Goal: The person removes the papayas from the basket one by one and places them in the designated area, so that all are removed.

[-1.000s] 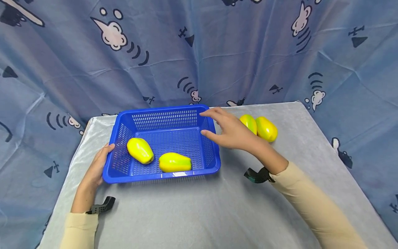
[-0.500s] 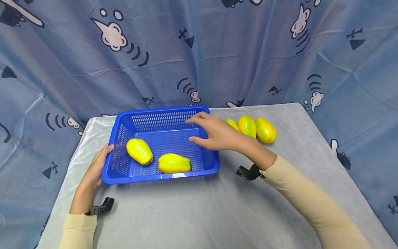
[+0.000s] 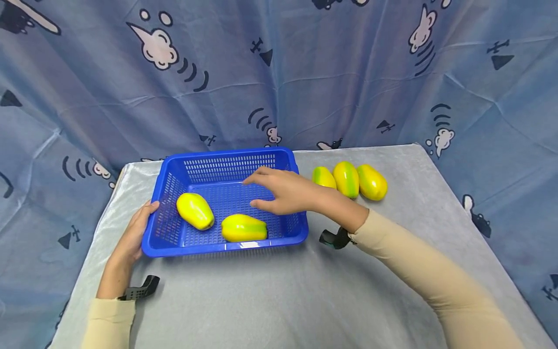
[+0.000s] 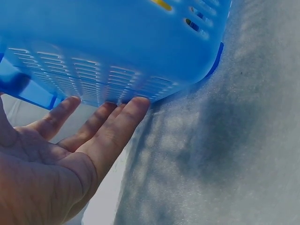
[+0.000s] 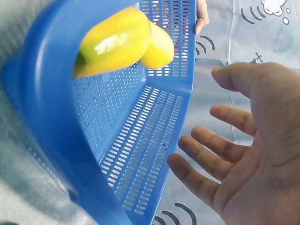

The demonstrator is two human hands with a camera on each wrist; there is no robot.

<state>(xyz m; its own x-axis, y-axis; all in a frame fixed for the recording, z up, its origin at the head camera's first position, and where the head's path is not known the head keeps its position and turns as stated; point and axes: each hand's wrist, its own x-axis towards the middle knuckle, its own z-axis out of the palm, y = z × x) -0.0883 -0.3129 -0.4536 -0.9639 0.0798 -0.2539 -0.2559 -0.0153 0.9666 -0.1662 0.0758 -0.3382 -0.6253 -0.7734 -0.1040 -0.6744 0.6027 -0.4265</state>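
Note:
A blue plastic basket (image 3: 226, 249) with slotted walls holds two yellow-green papayas, one papaya (image 3: 195, 211) at its left and another papaya (image 3: 244, 228) along the near wall. My left hand (image 3: 132, 231) rests against the basket's left side. In the left wrist view its fingers (image 4: 117, 126) are fairly straight, with the tips touching the outer wall. My right hand (image 3: 285, 191) hovers over the basket's right part, palm down, thumb and fingers spread and nothing between them. The right wrist view shows the same spread fingers (image 5: 206, 159), apart from the papayas.
Right of the basket, three more papayas lie side by side on the grey cloth: a left papaya (image 3: 323, 177), a middle papaya (image 3: 346, 179) and a right papaya (image 3: 372, 182). A blue patterned curtain (image 3: 226, 97) hangs behind the table (image 3: 261, 300).
My right hand has moved left, from the basket's right rim to over its inside, uncovering the leftmost papaya outside. The left hand and basket have stayed in place.

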